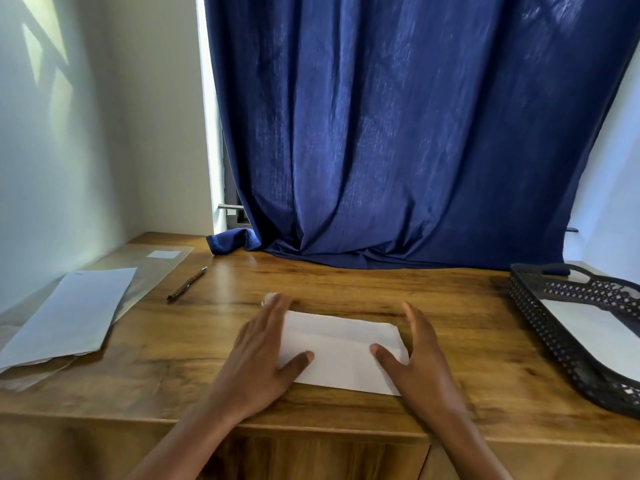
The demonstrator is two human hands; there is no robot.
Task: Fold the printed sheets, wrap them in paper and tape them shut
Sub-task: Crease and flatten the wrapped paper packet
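Bare forearms, sleeveless as far as visible; left hand [258, 351] and right hand [420, 362] ungloved.

Soft daylight glows through the blue curtain [398, 133]; angular sun patches mark the left wall [48, 64]. Edges bow, hands slightly motion-blurred.

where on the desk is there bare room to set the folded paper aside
Bare wood lies between the pen and the folded paper, and between that paper and the black tray. The left side is crowded with loose sheets.
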